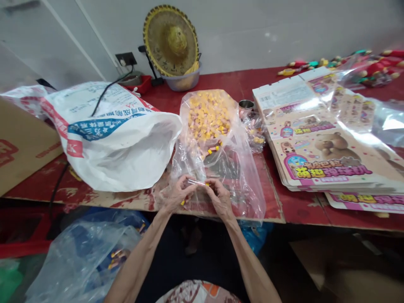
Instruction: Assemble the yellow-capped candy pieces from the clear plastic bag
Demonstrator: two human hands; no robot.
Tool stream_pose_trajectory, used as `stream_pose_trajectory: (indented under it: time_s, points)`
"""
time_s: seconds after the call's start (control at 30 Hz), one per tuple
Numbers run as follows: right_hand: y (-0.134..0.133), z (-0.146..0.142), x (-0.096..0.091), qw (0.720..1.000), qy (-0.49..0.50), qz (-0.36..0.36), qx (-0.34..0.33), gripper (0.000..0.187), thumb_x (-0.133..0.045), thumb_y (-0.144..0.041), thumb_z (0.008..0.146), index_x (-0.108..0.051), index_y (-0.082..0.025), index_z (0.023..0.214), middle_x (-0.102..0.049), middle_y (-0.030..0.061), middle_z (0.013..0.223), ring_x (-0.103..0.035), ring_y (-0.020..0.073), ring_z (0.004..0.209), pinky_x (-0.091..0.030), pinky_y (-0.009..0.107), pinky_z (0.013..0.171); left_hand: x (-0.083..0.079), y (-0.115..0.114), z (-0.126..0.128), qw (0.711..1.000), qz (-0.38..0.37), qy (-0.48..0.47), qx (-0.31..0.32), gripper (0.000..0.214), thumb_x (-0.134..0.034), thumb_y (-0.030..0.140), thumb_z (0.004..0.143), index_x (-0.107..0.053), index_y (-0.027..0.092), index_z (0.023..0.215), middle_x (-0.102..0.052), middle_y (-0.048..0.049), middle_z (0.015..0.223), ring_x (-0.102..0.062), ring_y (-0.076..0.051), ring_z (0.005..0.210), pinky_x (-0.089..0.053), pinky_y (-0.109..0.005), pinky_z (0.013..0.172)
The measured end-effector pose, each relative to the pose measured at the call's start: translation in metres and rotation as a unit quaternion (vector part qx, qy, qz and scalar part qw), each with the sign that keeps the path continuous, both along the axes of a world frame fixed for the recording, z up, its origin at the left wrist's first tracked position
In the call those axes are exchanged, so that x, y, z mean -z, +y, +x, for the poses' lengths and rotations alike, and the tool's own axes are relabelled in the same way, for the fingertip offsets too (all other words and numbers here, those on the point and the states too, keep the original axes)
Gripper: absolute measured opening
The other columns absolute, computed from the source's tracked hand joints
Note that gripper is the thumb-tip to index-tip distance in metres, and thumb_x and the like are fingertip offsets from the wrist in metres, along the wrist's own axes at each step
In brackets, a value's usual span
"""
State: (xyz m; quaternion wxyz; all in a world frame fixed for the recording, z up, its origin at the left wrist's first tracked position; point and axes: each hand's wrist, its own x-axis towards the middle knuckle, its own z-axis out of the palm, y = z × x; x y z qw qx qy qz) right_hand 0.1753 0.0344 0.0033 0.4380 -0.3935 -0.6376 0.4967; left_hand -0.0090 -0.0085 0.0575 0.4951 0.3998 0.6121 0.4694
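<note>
Head view: a clear plastic tube lies with its long axis running left to right, held in a narrow pinch between the left hand and right hand, about equally near each, over a clear polythene bag containing small yellow and pink pieces

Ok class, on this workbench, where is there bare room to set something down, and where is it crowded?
Bare red tabletop shows behind the clear plastic bag and the printed card sheets, and below the white woven sack. It is crowded around the left hand and right hand, over the bag.
</note>
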Motion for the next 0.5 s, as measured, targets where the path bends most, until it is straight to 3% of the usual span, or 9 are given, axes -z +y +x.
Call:
stream_pose_trajectory:
  time_s: [0.07, 0.13, 0.23, 0.33, 0.4, 0.5]
  points:
    - [0.0, 0.001, 0.0, 1.0, 0.003, -0.008, -0.001, 0.042, -0.058, -0.059, 0.105, -0.072, -0.022, 0.118, -0.073, 0.0039, 0.092, -0.071, 0.0213, 0.079, -0.06, 0.032, 0.078, -0.002, 0.0, 0.001, 0.997, 0.023, 0.062, 0.031, 0.043, -0.078, 0.063, 0.088, -0.067, 0.023, 0.102, -0.053, 0.0064, 0.059, -0.046, -0.012, 0.045, -0.038, -0.023, 0.043]
    - [-0.001, 0.0, -0.001, 1.0, -0.008, 0.025, 0.01, 0.035, -0.055, -0.05, 0.107, -0.072, -0.022, 0.119, -0.074, 0.0063, 0.101, -0.072, 0.0221, 0.088, -0.062, 0.035, 0.086, -0.005, 0.001, -0.001, 0.981, 0.07, 0.173, 0.045, 0.035, -0.075, 0.058, 0.092, -0.07, 0.024, 0.099, -0.061, 0.0029, 0.07, -0.055, -0.014, 0.056, -0.046, -0.024, 0.052]
    - [-0.004, -0.005, -0.003, 0.992, -0.019, 0.101, 0.072, 0.029, -0.048, -0.035, 0.109, -0.073, -0.021, 0.111, -0.073, 0.012, 0.119, -0.071, 0.0242, 0.111, -0.06, 0.039, 0.101, -0.004, 0.003, -0.002, 0.933, 0.138, 0.326, 0.06, 0.023, -0.07, 0.047, 0.099, -0.072, 0.025, 0.106, -0.072, -0.0012, 0.09, -0.065, -0.016, 0.073, -0.055, -0.027, 0.068]
    - [-0.007, -0.006, -0.004, 0.98, -0.014, 0.114, 0.16, 0.028, -0.046, -0.03, 0.112, -0.072, -0.021, 0.114, -0.07, 0.013, 0.122, -0.068, 0.0241, 0.117, -0.057, 0.04, 0.105, -0.001, 0.007, 0.01, 0.883, 0.183, 0.422, 0.092, 0.019, -0.062, 0.034, 0.106, -0.071, 0.025, 0.12, -0.077, -0.0061, 0.112, -0.073, -0.021, 0.095, -0.059, -0.031, 0.084]
    - [-0.007, -0.005, -0.004, 0.975, -0.012, 0.104, 0.197, 0.027, -0.046, -0.029, 0.112, -0.07, -0.021, 0.118, -0.07, 0.0117, 0.119, -0.067, 0.0235, 0.115, -0.057, 0.039, 0.104, -0.003, 0.011, 0.023, 0.855, 0.177, 0.47, 0.131, 0.018, -0.058, 0.029, 0.108, -0.07, 0.025, 0.121, -0.077, -0.0077, 0.119, -0.075, -0.023, 0.105, -0.058, -0.03, 0.087]
    - [-0.008, -0.003, -0.002, 0.968, -0.008, 0.095, 0.231, 0.027, -0.044, -0.029, 0.111, -0.068, -0.022, 0.121, -0.068, 0.0105, 0.12, -0.065, 0.023, 0.114, -0.056, 0.039, 0.103, -0.015, 0.022, 0.042, 0.821, 0.107, 0.524, 0.202, 0.017, -0.054, 0.025, 0.11, -0.069, 0.024, 0.116, -0.077, -0.0074, 0.115, -0.075, -0.023, 0.105, -0.056, -0.029, 0.082]
